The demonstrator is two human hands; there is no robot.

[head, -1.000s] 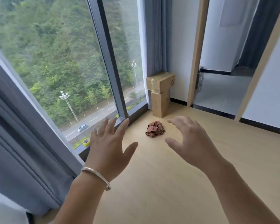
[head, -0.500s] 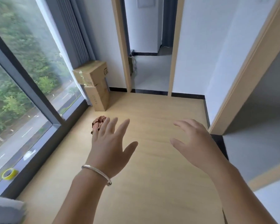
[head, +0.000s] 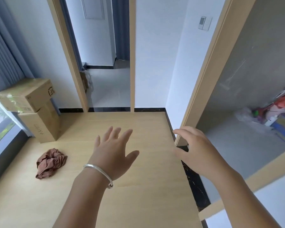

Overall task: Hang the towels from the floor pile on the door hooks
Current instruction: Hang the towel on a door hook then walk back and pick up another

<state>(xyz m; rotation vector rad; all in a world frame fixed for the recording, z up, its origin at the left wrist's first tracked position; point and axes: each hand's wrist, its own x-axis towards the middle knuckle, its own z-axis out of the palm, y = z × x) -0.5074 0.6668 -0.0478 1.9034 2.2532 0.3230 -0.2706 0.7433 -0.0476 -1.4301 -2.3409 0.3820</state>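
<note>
Nearest, both hands float over the wood floor (head: 138, 203) holding nothing: the left hand (head: 113, 155), with a silver bangle (head: 99, 172) at the wrist, has its fingers spread wide, and the right hand (head: 194, 152) is loosely arched. Off to the left lies the towel pile (head: 50, 163), a crumpled brown heap well apart from either hand. Beyond it stand stacked cardboard boxes (head: 31, 106), then an open doorway (head: 109, 79). No door hooks show, so the likely slip is grabbing the bunched cloth blind and having nowhere obvious to hang it.
</note>
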